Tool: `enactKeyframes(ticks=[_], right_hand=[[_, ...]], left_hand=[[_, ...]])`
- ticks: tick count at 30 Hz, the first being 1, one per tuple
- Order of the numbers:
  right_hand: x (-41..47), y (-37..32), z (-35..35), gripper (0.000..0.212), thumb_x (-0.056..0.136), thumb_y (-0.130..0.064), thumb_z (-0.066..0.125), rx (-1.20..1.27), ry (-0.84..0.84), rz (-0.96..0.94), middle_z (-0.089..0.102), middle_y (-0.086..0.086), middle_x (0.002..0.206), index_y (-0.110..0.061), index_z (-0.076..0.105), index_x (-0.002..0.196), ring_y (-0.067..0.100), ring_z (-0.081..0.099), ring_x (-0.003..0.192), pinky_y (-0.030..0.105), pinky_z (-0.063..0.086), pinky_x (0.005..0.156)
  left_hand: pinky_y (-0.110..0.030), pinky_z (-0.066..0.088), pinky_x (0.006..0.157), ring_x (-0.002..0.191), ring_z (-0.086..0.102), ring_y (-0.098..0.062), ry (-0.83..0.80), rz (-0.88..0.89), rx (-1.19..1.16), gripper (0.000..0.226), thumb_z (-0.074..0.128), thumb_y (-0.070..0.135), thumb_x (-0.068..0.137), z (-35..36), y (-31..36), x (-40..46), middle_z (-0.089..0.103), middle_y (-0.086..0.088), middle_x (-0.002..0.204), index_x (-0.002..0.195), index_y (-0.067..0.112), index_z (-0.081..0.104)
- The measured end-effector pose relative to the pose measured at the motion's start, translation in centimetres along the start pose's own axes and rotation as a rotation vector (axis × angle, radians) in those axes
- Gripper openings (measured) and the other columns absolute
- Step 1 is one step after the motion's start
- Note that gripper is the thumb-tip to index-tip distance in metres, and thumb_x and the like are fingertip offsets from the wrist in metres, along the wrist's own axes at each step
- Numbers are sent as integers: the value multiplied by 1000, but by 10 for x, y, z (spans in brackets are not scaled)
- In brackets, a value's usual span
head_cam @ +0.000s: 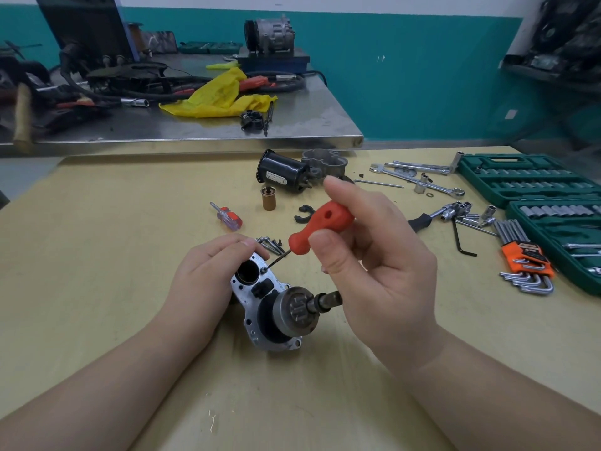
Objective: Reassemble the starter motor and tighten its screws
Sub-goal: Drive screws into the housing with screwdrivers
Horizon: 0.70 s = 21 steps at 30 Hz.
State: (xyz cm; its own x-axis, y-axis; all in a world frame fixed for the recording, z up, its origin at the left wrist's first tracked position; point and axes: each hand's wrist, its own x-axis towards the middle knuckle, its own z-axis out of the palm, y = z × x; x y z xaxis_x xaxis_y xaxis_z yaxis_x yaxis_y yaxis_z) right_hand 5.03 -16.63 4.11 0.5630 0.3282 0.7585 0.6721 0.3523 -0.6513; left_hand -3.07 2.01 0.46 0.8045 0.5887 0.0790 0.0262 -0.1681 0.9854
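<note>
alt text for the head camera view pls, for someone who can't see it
The right hand holds a red-handled screwdriver with its tip on a screw in a starter motor housing, which the left hand steadies on a tan table. Loose screws, wrenches and green socket sets lie beyond.

No legible text anywhere. White label (276,177) on the black motor housing (282,170), far centre of the desk (97,222): rows of dark print, too small and blurred to read. Orange holder (527,255) of the hex key set, right side: black band with pale lettering, unreadable. Green socket case (527,177), far right: size markings, if any, not resolvable. Small white plate (511,114) on the teal wall, far right: nothing readable on it.
</note>
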Motion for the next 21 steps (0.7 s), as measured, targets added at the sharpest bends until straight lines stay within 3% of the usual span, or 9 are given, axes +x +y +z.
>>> enactKeyframes(ticks=[4,6,9,11,14,16,21], right_hand=[[-3,-1,-1,38,107,-13,54,14,34,7,68,8,113,-25,63,142,16,71,81,23,55,66],[-3,-1,0,36,106,-13,56,17,40,27,69,4,109,-29,65,136,18,74,81,28,55,63],[-2,1,0,28,106,-17,64,24,12,0,66,-1,102,-24,63,133,27,78,86,47,52,57],[-1,1,-1,27,107,-23,64,19,6,-10,66,3,104,-24,63,134,27,78,85,48,51,56],[-3,-1,-1,33,107,-16,57,14,16,2,69,8,115,-26,65,137,17,75,82,29,55,64],[-5,-2,-1,39,105,-12,54,29,20,17,70,8,120,-27,62,140,17,74,81,25,54,68],[-3,2,0,32,102,-9,65,8,31,-21,68,5,103,-24,63,131,27,79,84,47,53,55]], left_hand=[[-10,45,54,65,60,-5,5,12,23,24,60,24,100,0,1,0,68,-4,80,87,14,78],[-10,44,54,66,60,-4,4,21,43,24,60,25,100,0,1,1,69,-2,80,88,15,77],[-11,45,54,66,60,-6,-1,24,47,24,59,23,100,0,1,1,69,-2,80,86,15,77],[-10,45,55,66,60,-6,4,22,40,25,59,22,101,0,1,1,70,-3,82,86,15,78],[-8,44,54,65,60,-2,12,37,67,25,59,21,101,0,2,0,70,-6,84,86,16,78],[-10,45,53,63,60,-4,8,27,41,24,60,25,100,1,3,-1,69,-9,84,86,15,77],[-26,47,61,66,61,-10,-13,-8,0,30,59,39,92,1,3,-2,67,-6,80,89,15,77]])
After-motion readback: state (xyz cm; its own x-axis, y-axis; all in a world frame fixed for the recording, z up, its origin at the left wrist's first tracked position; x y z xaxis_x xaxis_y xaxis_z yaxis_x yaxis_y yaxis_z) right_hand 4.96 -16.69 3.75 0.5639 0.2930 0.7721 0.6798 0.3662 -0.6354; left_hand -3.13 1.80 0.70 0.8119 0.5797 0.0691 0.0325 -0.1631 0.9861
